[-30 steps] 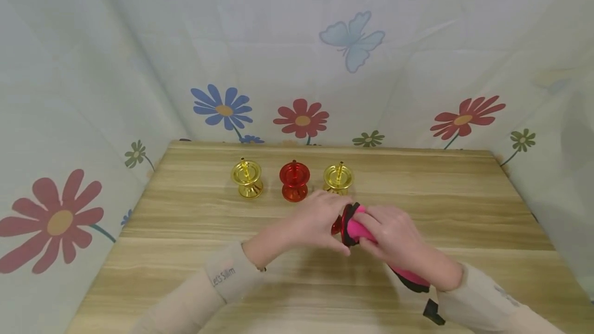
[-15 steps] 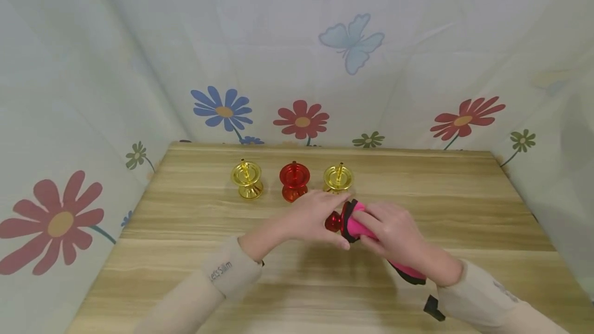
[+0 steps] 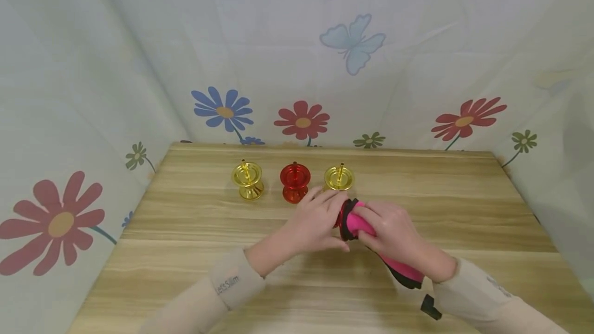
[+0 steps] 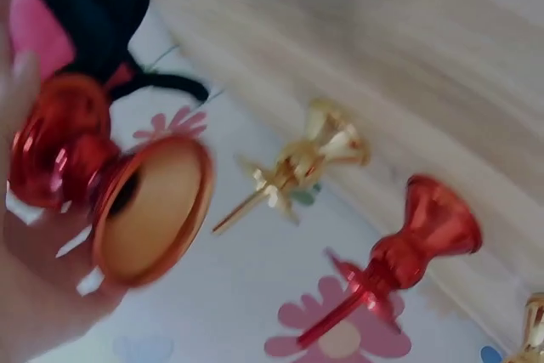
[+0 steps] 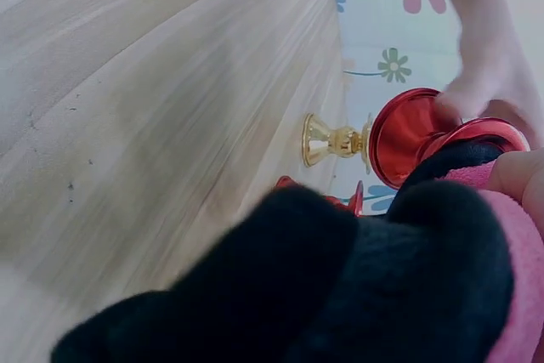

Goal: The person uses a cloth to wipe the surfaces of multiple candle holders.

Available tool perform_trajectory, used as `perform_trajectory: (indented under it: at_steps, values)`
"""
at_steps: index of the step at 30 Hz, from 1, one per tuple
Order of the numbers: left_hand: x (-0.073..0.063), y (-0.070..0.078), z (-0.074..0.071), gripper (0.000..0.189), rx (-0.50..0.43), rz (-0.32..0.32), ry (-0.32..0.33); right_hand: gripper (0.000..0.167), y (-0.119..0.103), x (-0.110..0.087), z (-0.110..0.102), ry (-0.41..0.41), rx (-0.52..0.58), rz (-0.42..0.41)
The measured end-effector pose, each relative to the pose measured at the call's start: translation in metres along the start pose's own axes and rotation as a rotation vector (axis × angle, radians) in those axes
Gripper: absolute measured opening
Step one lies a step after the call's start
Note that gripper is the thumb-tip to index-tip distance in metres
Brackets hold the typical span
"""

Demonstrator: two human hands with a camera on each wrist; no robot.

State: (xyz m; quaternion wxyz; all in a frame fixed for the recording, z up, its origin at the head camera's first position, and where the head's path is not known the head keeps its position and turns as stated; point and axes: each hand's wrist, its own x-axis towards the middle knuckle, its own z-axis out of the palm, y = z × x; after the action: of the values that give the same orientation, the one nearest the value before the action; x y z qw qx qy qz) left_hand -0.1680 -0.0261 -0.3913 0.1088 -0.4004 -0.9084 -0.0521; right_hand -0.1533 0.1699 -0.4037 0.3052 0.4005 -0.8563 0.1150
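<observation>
My left hand [image 3: 313, 223] grips a red metallic candle holder [image 4: 157, 210] by its body, tilted onto its side above the table. In the left wrist view its hollow flared base faces the camera. My right hand [image 3: 394, 233] pinches a pink cloth with black edging [image 3: 359, 224] over the other end, the dish, which the cloth mostly covers. The loose end of the cloth hangs below the right wrist. Through the right wrist view, the holder's red base [image 5: 399, 138] shows beside the dark folds, left fingers around it.
Three candle holders stand upright in a row farther back: a gold one [image 3: 250, 188] at left, a red one [image 3: 295, 189] in the middle, and another gold one [image 3: 340, 178] just beyond the left fingers. The wooden table [image 3: 441, 189] meets a flower-printed curtain [image 3: 399, 97] at its back edge.
Half a second ago the left fingers were spread wider, showing the red base; now they lie closer over it. The right hand and cloth have shifted slightly. The standing holders stay put.
</observation>
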Motion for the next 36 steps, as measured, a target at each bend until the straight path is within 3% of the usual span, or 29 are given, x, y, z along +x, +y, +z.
perform_trajectory:
  at_steps: [6, 10, 13, 17, 19, 21, 23, 25, 28, 32, 36]
  values:
    - [0.01, -0.014, -0.013, 0.084, -0.257, 0.045, -0.209, 0.034, -0.001, 0.0, 0.0, 0.031, 0.007, -0.065]
    - [0.013, -0.013, -0.014, 0.081, -0.307, 0.055, -0.233, 0.035, -0.003, 0.0, 0.0, 0.054, 0.021, -0.065]
    - [0.01, -0.007, -0.01, 0.09, -0.183, 0.052, -0.123, 0.032, -0.004, 0.0, 0.001, 0.053, 0.028, 0.002]
    - [0.002, 0.0, 0.003, 0.09, 0.056, 0.102, 0.156, 0.028, -0.004, -0.001, 0.002, 0.057, 0.035, 0.1]
    - [-0.001, 0.001, 0.006, 0.095, 0.083, 0.093, 0.208, 0.026, -0.004, 0.0, 0.002, 0.065, 0.043, 0.113]
    - [-0.001, -0.001, 0.004, 0.102, 0.028, 0.069, 0.146, 0.027, -0.004, 0.001, 0.001, 0.065, 0.049, 0.094]
    - [0.001, -0.004, -0.004, 0.107, -0.059, 0.036, 0.02, 0.028, -0.004, 0.001, 0.0, 0.071, 0.047, 0.043]
    - [0.003, -0.009, -0.013, 0.105, -0.155, 0.013, -0.106, 0.027, -0.003, 0.001, 0.0, 0.083, 0.04, -0.025]
    - [0.007, -0.016, -0.02, 0.092, -0.261, 0.041, -0.204, 0.021, -0.002, 0.001, 0.001, 0.113, 0.041, -0.11]
    - [0.008, -0.016, -0.02, 0.082, -0.313, 0.043, -0.243, 0.029, -0.004, 0.0, 0.003, 0.137, 0.057, -0.13]
    - [0.002, -0.007, -0.012, 0.094, -0.187, 0.007, -0.138, 0.033, -0.004, -0.001, 0.004, 0.13, 0.071, -0.084]
